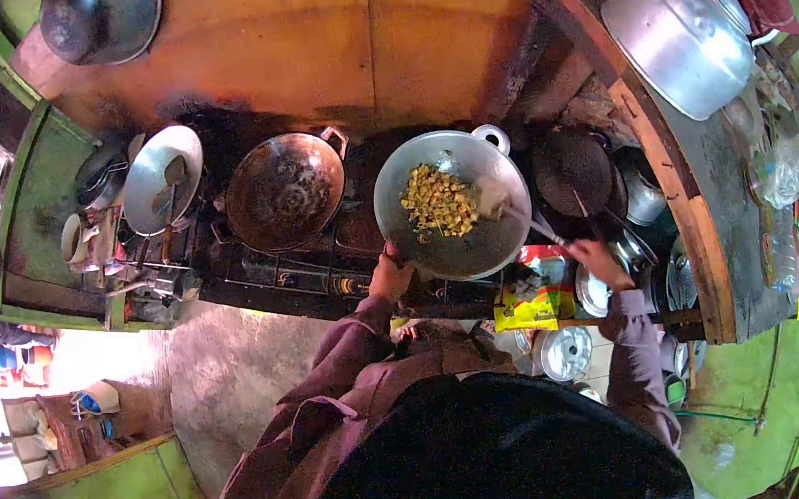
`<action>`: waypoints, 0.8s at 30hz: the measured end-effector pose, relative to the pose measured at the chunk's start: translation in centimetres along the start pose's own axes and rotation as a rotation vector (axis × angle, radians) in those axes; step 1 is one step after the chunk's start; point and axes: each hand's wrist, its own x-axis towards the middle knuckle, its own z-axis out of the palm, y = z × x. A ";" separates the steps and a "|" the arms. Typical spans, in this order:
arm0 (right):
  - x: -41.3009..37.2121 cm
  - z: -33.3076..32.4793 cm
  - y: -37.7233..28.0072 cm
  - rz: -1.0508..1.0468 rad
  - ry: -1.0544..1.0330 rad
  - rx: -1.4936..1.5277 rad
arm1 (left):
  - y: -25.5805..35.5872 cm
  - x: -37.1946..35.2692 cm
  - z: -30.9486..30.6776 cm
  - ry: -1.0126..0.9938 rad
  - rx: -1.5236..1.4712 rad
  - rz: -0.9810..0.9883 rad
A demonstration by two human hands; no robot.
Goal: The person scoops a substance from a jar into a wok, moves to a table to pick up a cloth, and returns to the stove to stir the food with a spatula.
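A silver wok (480, 251) sits on the stove in front of me, with a heap of diced, yellow-brown food (438, 201) in it. My left hand (390, 276) is closed at the wok's near left rim, where its handle would be; the handle itself is hidden. My right hand (600, 263) is wrapped round the handle of a spatula (540, 228). The spatula's blade, blurred, lies inside the wok just right of the food.
Left of the wok stands a browned wok (286, 192) holding dark oil, then a pale basin (162, 180) with a ladle in it. A dark pan (571, 171) is at right. A large kettle (679, 31) stands on the raised ledge. A yellow packet (535, 306) lies near my right hand.
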 end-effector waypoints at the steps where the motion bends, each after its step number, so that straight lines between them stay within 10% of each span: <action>1: 0.1 1.8 0.8 0.040 -0.116 0.215 | 1.4 -0.5 -0.3 -0.016 0.115 -0.015; 3: 0.7 5.5 2.5 -0.507 0.024 -0.267 | 3.7 -1.0 -0.5 -0.036 0.288 -0.152; 6: -0.1 7.5 -4.3 0.109 -0.165 0.205 | 2.4 -0.6 -0.2 -0.026 0.343 -0.140; 11: -0.8 10.5 -4.9 0.192 -0.114 0.466 | -5.2 1.3 0.8 -0.021 0.329 0.010; 14: -2.3 9.5 -5.6 -0.094 0.251 0.157 | -3.4 0.9 0.7 0.017 0.333 0.030; 24: -5.6 2.8 -10.1 0.025 0.452 -0.530 | 0.1 -0.6 0.4 0.004 0.413 -0.100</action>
